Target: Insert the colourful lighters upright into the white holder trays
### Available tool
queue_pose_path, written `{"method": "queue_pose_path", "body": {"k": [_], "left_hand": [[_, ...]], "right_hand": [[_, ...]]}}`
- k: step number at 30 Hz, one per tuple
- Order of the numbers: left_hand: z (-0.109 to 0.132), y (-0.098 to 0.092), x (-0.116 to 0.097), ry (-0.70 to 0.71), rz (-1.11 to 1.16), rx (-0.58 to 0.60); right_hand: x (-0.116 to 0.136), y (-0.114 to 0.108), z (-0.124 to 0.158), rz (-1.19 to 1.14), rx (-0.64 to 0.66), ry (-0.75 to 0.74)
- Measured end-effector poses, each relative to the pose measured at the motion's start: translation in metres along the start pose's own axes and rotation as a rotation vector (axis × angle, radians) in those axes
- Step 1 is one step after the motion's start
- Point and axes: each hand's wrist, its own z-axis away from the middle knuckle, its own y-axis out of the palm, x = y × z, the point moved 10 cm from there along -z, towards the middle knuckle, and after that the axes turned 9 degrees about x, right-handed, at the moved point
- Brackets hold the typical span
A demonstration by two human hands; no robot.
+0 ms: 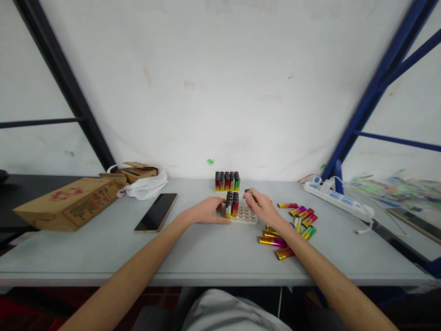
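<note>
A white tray with rows of round holes (246,215) lies mid-table, its left columns filled with upright lighters (235,204) with black tops. My left hand (210,210) grips the tray's left end, thumb along the near edge and fingers behind the standing lighters. Above the far right part of the tray, my right hand (261,205) pinches a lighter (247,191); its black top shows and the fingers cover most of its body. Loose shiny lighters in red, gold, purple and green (272,241) lie scattered beside and under my right forearm.
Against the wall stands another block of upright lighters (227,182). A phone (156,212), a white plastic bag (146,186) and a cardboard box (72,202) are on the left. At right lies a white power strip (339,198) with cables. The table's front edge (220,278) runs before me.
</note>
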Motion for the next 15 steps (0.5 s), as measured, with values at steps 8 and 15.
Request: {"method": "queue_pose_path", "body": {"k": [8,15], "left_hand": [[0.0,-0.001,-0.001,-0.019,-0.028,-0.005],[0.001,-0.001,0.001,0.001,-0.055,-0.026]], "right_hand": [[0.013,0.011,0.003,0.194,0.122,-0.102],[0.011,0.023,0.003,0.151,0.197,-0.111]]}}
